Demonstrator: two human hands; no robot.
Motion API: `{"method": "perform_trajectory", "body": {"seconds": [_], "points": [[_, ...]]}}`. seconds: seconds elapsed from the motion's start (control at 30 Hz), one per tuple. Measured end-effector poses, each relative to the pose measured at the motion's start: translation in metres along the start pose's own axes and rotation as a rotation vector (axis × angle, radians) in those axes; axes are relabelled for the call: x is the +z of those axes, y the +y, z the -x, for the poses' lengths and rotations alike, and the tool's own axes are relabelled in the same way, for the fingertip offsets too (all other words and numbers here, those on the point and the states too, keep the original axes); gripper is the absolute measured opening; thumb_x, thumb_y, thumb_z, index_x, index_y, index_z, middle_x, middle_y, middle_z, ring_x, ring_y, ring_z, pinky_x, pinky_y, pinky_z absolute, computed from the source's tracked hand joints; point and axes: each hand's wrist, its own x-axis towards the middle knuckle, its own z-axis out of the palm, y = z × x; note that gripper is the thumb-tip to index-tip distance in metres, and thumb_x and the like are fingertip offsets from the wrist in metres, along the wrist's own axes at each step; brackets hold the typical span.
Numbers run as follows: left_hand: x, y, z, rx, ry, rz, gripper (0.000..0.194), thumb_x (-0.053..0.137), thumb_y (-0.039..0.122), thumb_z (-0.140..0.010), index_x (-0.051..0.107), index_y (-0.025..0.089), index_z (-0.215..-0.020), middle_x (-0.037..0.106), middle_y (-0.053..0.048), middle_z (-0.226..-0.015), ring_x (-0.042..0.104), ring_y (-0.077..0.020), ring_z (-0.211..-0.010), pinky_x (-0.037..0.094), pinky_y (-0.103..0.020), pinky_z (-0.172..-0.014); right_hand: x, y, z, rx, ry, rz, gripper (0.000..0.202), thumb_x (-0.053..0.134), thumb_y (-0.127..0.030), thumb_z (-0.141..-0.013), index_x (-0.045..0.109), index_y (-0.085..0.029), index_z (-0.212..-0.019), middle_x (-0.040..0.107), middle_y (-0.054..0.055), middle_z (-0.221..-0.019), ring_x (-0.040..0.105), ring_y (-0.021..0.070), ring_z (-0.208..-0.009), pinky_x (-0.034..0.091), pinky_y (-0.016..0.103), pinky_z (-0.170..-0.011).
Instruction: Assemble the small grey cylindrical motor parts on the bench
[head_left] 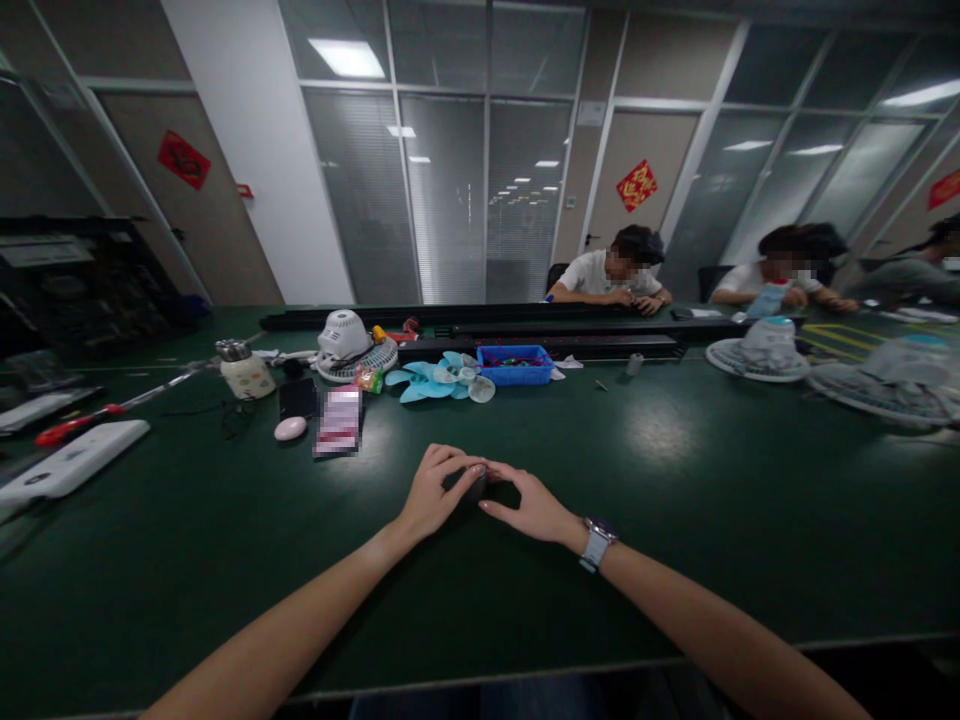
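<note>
Between my hands, over the near middle of the table, is a small dark grey, roughly cylindrical piece (477, 485). My left hand (437, 488) is closed on it, with the thumb along its near side and the fingers over the top. My right hand (531, 503), with a watch (598, 543) on its wrist, curls round from the other side. Its fingertips meet the piece at the top, and its thumb tip is by the lower edge. The fingers cover much of the piece, so its exact kind does not show.
Beyond my hands lie light-blue fan blades (431, 380), a blue bin (517, 372) of small parts and a white fan housing (345, 338). A phone (339, 420), a pink oval case (290, 429) and a white power strip (79, 458) are leftward. Two people (609, 270) sit opposite; another is far right.
</note>
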Motion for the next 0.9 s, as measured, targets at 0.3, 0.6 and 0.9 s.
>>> {"method": "perform_trajectory", "body": {"seconds": [0.3,0.6,0.9], "points": [[-0.003,-0.002,-0.003,-0.082,0.022,0.043,0.019,0.065,0.039,-0.087,0.076,0.027,-0.097,0.066,-0.005,-0.099,0.053,-0.0229,-0.103,0.043,-0.039,-0.094,0.002,0.008,0.0,-0.022,0.005,0.075,0.06,0.069,-0.04,-0.082,0.05,-0.025,-0.138,0.063,0.008,-0.126,0.059,0.0233,-0.114,0.044,0.047,-0.102],[-0.004,0.015,0.002,0.134,-0.046,-0.046,0.013,0.069,0.034,-0.086,0.077,0.03,-0.095,0.064,-0.005,-0.096,0.05,-0.023,-0.102,0.044,-0.037,-0.088,-0.003,-0.007,-0.002,-0.078,0.009,0.17,0.04,0.068,-0.036,-0.084,0.06,-0.025,-0.122,0.065,0.005,-0.122,0.06,0.0223,-0.11,0.045,0.041,-0.096],[-0.003,0.019,0.009,0.309,-0.125,-0.317,0.016,0.062,0.032,-0.091,0.074,0.031,-0.102,0.067,-0.005,-0.104,0.05,-0.0246,-0.105,0.039,-0.039,-0.086,-0.002,-0.009,-0.001,-0.177,0.098,0.351,0.031,0.073,-0.026,-0.08,0.063,-0.022,-0.109,0.07,0.005,-0.114,0.063,0.0226,-0.106,0.043,0.041,-0.093]]}}
